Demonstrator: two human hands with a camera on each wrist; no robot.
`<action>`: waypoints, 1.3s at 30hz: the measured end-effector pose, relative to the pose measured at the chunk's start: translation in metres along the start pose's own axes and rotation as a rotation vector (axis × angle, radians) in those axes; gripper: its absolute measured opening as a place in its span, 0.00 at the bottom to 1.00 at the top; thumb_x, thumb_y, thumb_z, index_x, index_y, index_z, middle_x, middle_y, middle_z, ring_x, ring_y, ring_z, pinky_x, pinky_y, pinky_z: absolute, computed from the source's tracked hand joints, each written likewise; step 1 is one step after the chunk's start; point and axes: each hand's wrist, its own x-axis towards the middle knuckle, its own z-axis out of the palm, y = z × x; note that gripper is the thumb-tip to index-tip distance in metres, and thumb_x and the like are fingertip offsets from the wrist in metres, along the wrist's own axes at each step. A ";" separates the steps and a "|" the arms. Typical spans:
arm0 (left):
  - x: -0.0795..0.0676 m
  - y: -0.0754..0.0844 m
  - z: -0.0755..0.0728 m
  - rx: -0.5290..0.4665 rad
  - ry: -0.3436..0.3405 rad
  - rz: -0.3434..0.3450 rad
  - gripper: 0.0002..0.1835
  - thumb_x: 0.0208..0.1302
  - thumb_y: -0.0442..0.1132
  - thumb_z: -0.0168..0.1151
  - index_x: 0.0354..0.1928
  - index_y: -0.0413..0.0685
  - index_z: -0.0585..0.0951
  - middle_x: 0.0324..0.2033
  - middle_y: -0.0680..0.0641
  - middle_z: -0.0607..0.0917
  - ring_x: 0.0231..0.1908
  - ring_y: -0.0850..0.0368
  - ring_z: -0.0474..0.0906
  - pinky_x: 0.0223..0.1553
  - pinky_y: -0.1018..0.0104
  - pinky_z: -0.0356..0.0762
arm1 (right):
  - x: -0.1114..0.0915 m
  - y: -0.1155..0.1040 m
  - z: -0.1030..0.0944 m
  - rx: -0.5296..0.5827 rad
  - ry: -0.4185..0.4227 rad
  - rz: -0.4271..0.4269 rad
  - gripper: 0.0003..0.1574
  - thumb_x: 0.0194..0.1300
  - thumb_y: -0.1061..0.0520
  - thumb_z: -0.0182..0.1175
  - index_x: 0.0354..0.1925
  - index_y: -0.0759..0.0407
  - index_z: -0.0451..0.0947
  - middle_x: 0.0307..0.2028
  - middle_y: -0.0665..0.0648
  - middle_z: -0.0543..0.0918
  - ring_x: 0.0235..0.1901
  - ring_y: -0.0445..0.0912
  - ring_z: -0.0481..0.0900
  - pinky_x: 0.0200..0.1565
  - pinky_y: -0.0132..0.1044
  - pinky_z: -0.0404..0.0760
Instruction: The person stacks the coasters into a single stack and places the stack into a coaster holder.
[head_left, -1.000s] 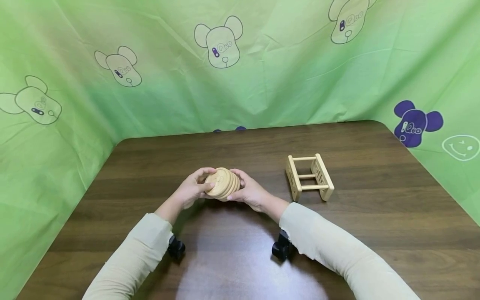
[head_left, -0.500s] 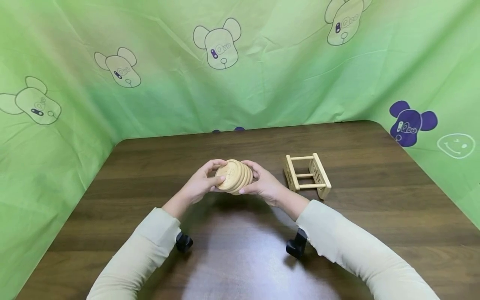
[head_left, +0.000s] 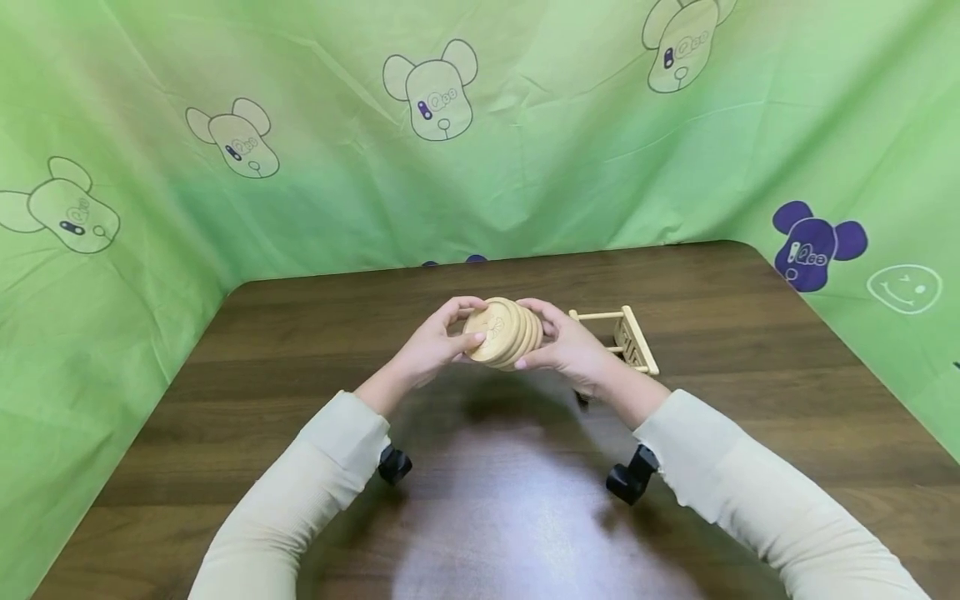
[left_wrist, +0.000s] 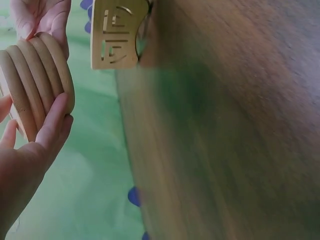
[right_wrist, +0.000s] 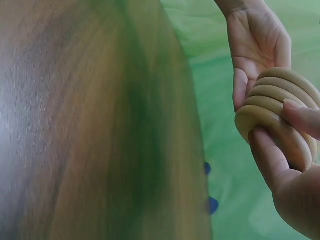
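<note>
A stack of several round wooden coasters (head_left: 492, 332) is held above the table between both hands, tilted, its engraved front face toward the left. My left hand (head_left: 431, 343) grips the left side, thumb on that face and fingers around the edge. On the opposite side my right hand (head_left: 576, 350) holds the rear coasters, fingers at the top and thumb low. In the right wrist view the coasters (right_wrist: 280, 107) fan slightly out of line. Behind my right hand stands a wooden coaster holder (head_left: 633, 342), partly hidden by it; its cut-out side panel (left_wrist: 114, 35) shows in the left wrist view.
The brown wood-grain table (head_left: 300, 333) carries the holder at right of centre. A green printed cloth (head_left: 337, 192) hangs along its back and sides. Black wrist-camera mounts (head_left: 630, 477) jut out below both sleeves.
Both hands have carried the coaster stack up and rightward, nearer the holder. My right hand and forearm now cover part of the holder. The view has shifted slightly.
</note>
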 end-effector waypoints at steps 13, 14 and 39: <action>0.025 0.007 0.028 0.124 -0.053 0.063 0.20 0.56 0.25 0.52 0.51 0.39 0.65 0.51 0.37 0.66 0.42 0.51 0.69 0.33 0.58 0.74 | -0.017 -0.011 -0.033 -0.053 0.022 -0.017 0.50 0.42 0.81 0.55 0.62 0.66 0.46 0.53 0.71 0.61 0.38 0.43 0.74 0.36 0.34 0.75; 0.026 0.007 0.030 0.139 -0.060 0.073 0.20 0.55 0.25 0.53 0.51 0.40 0.65 0.51 0.37 0.67 0.42 0.51 0.69 0.34 0.58 0.74 | -0.019 -0.012 -0.035 -0.059 0.023 -0.012 0.50 0.42 0.80 0.55 0.62 0.65 0.46 0.54 0.71 0.61 0.38 0.42 0.74 0.36 0.34 0.75; 0.067 0.000 0.067 0.329 -0.138 0.158 0.20 0.54 0.26 0.56 0.50 0.37 0.67 0.45 0.37 0.74 0.29 0.57 0.69 0.29 0.74 0.68 | -0.041 -0.017 -0.080 -0.198 0.079 -0.007 0.49 0.42 0.77 0.59 0.61 0.67 0.47 0.48 0.60 0.67 0.37 0.41 0.75 0.37 0.33 0.75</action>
